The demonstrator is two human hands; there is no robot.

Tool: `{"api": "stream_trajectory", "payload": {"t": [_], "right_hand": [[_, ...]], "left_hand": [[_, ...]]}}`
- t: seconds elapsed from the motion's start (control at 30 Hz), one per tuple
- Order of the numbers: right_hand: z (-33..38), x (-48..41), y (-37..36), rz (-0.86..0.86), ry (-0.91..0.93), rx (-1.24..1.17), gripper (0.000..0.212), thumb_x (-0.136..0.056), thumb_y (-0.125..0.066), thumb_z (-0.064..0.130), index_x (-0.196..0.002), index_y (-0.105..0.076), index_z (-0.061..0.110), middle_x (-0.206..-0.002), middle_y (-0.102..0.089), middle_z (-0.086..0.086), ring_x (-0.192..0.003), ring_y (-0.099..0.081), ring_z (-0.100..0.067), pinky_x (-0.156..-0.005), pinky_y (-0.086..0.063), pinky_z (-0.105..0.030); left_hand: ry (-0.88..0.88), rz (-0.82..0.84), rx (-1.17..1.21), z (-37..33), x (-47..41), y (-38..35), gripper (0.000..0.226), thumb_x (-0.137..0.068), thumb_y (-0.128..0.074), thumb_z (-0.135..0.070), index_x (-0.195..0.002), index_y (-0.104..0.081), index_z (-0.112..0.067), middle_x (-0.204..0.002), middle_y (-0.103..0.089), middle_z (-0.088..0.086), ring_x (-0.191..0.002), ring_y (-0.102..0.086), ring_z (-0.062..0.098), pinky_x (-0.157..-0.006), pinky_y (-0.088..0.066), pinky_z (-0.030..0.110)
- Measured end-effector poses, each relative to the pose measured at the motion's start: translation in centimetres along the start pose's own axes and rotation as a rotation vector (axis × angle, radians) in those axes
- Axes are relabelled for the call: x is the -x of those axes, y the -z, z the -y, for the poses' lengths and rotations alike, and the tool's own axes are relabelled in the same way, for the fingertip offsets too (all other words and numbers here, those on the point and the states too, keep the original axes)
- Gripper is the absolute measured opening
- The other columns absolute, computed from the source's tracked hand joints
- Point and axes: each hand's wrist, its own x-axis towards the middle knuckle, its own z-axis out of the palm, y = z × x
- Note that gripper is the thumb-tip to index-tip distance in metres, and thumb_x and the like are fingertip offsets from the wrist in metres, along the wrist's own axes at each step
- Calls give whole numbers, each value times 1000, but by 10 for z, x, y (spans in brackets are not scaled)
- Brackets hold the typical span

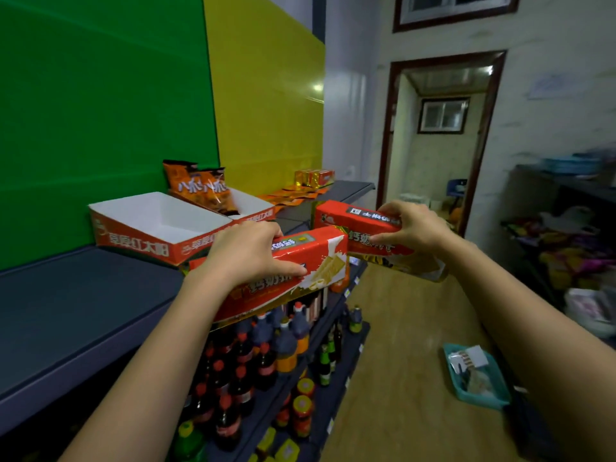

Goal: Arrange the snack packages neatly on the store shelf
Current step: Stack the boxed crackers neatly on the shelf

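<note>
My left hand (pixel 248 253) grips a long red biscuit package (pixel 320 261) from above, holding it at the front edge of the dark grey top shelf (pixel 83 295). My right hand (pixel 411 228) grips a second red biscuit package (pixel 360 225), held out over the aisle, end to end with the first one. Behind my left hand, two white-and-orange display trays (pixel 146 235) stand on the shelf. The far tray holds two upright orange snack bags (pixel 203 188).
Flat orange packets (pixel 290 196) and gold boxes (pixel 313 177) lie farther along the shelf. Lower shelves hold several bottles (pixel 263 355) and jars. A teal basket (pixel 476 375) sits on the wooden floor. Another stocked rack (pixel 566 245) stands at the right, a doorway (pixel 436 145) beyond.
</note>
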Motion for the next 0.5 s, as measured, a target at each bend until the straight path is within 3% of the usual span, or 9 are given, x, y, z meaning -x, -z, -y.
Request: {"api": "stream_trajectory", "payload": {"t": [0.3, 0.5], "right_hand": [[-94, -109, -11, -36, -83, 19, 68, -72, -72, 49, -130, -47, 24, -125, -60, -2, -107, -61, -20, -90, -53, -42], [-150, -204, -16, -93, -148, 20, 65, -73, -72, 46, -128, -47, 22, -125, -59, -4, -108, -60, -21, -89, -53, -41]], "left_hand": [[-103, -10, 22, -22, -156, -65, 63, -63, -65, -71, -106, -59, -25, -109, -65, -3, -100, -60, 20, -75, -45, 31], [-119, -46, -14, -30, -278, -96, 70, -64, -63, -72, -114, -58, -24, -116, -64, -2, -106, -60, 21, -75, -39, 29]]}}
